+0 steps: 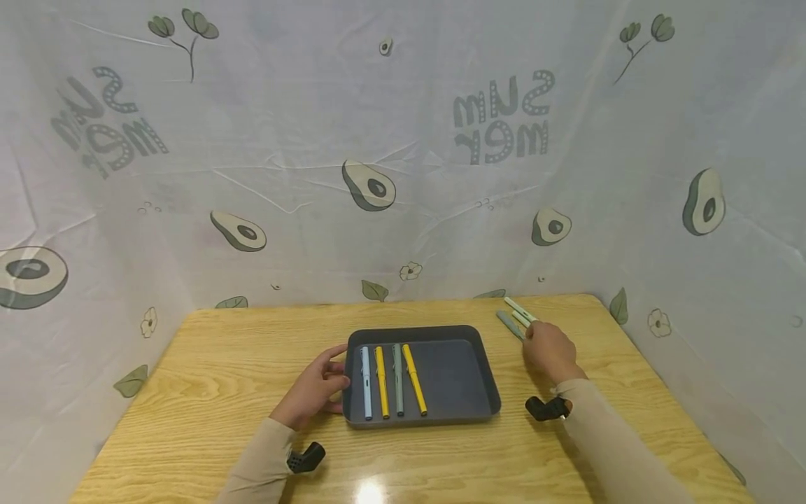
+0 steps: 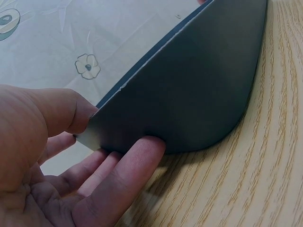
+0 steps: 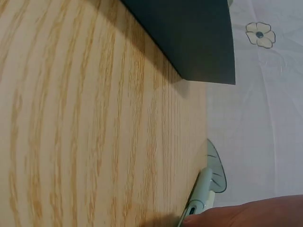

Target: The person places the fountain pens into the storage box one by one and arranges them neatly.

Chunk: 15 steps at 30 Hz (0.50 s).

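Grey tray (image 1: 475, 367) pinched at its edge by your left hand (image 1: 315, 388), right hand (image 1: 549, 350) (grip hidden, can't tell) touching the loose pens (image 1: 516, 318), which could easily roll off the tabletop (image 1: 208, 378).

The only lettering stands on the white printed cloth (image 1: 403, 140) hung behind and beside the table. It appears twice in the head view, both times mirror-reversed in two grey lines: "SUM" in dotted capitals over "MER", once right of the middle (image 1: 504, 117) and once, slanted, on the left panel (image 1: 107, 119). No brand, number or label can be read on the pens, the dark tray or the table, and the two wrist views show no writing.
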### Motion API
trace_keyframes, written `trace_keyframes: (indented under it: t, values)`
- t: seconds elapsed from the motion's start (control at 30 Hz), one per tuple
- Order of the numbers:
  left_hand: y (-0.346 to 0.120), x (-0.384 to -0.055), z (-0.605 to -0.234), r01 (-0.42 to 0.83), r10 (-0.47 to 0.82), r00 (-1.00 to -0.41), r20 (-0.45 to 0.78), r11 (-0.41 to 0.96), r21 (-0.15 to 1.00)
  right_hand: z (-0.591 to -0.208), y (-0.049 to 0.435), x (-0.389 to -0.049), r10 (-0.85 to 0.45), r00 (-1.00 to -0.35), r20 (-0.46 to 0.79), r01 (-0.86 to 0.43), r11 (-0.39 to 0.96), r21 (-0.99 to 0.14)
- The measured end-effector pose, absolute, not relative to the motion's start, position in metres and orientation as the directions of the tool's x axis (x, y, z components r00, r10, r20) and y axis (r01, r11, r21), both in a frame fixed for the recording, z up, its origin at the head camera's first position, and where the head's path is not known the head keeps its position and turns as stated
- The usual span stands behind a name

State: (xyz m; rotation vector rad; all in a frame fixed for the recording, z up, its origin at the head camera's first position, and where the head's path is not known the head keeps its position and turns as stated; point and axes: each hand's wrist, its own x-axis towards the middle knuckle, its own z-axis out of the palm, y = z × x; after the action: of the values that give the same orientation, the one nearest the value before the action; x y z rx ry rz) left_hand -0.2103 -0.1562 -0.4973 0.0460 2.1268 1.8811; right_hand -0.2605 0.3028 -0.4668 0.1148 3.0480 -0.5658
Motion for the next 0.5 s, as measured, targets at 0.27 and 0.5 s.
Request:
trace_keyframes:
  t: [0.27,0.5]
  values:
    - [-0.1563,-0.2111,-0.4985,-0.171,0.223,-0.954,-0.199,0.139,0.975,-0.4662,0.3001,-0.2604,0.047,-0.997,-0.061,0.066,0.929,-0.364]
    - [-0.1558,-0.2117,-0.4993,-0.185,0.215,-0.953,-0.212,0.138,0.973,-0.4677,0.2973,-0.2593,0.053,-0.997,-0.063,0.072,0.936,-0.345]
